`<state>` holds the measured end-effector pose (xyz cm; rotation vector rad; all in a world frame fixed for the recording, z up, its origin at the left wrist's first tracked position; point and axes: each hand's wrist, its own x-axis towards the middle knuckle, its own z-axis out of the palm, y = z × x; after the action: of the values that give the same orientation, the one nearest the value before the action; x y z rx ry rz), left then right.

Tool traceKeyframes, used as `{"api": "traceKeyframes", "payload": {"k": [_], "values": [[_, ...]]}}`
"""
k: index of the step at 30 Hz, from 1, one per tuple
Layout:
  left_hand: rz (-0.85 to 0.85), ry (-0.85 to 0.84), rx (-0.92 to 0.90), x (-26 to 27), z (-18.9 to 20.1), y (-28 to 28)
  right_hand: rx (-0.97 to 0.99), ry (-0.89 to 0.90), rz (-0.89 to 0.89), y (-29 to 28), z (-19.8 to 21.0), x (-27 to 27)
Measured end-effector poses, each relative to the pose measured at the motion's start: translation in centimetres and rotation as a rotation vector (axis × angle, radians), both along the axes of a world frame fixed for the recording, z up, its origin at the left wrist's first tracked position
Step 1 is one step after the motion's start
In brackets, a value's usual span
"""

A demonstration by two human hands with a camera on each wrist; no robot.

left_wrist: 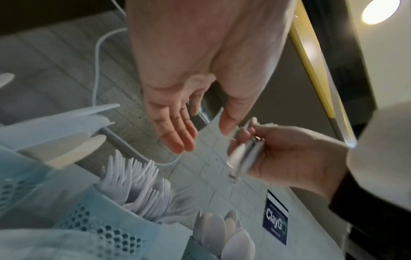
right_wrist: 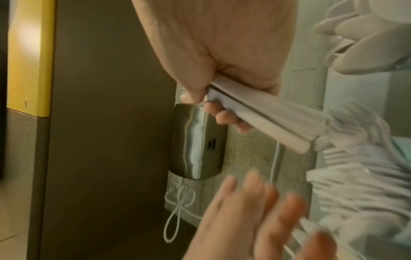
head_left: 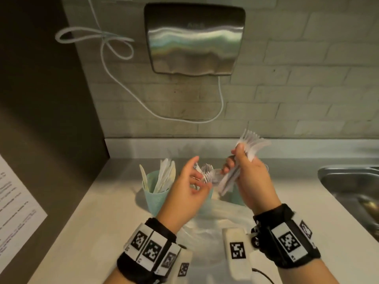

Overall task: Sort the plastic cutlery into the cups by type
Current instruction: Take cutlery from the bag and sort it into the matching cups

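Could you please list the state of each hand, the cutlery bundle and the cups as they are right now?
Right hand: grips a bundle of forks, tines up.
Left hand: fingers straight, holds nothing.
Knife cup: upright, holds knives.
Fork cup: holds forks, tines up.
Spoon cup: holds spoons, bowls up.
Sink: contents unclear.

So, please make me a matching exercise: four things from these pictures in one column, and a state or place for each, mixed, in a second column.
1. right hand
2. left hand
3. knives
4. hand dryer

a. stand in the left teal cup
b. open, fingers straight, holds nothing
c. mounted on the tiled wall
d. grips a bundle of forks by the handles

Pairs: 1-d, 2-b, 3-a, 4-c
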<state>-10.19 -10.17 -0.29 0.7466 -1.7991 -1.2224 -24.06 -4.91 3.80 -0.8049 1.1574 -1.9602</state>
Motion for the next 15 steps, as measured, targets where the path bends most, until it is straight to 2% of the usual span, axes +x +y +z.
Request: {"api": "traceKeyframes", "payload": {"k": [1, 3, 5, 8, 10, 12, 15], "values": [[0.061, 0.019, 0.017, 0.3, -0.2, -0.5, -0.027, 0.028, -0.031, -0.1, 0.2, -0.6], [0.172, -0.052, -0.031, 1.0, -0.6, -1.2, -0.038, 0.115, -0.072, -0.5, 0.7, -1.4], [0.197, -0.259, -0.129, 1.9, -1.5, -1.6, -0.054, 0.154, -0.091, -1.2, 1.0, -1.9], [0.077, -0.762, -0.212, 2.5, -3.4, -0.9, -0.06, 0.276, -0.127, -3.0, 0.9, -1.8], [0.023, -1.034, -0.218, 2.5, -4.4, -0.4, -0.02, 0.362, -0.117, -4.3, 0.2, -1.3], [-0.02, -1.182, -0.207, 2.3, -5.3, -0.2, 0.025, 0.381, -0.078, -5.5, -0.7, -0.8], [-0.095, -1.275, -0.132, 1.9, -6.6, -0.4, 0.095, 0.385, -0.026, -6.9, -2.0, -0.3]]}}
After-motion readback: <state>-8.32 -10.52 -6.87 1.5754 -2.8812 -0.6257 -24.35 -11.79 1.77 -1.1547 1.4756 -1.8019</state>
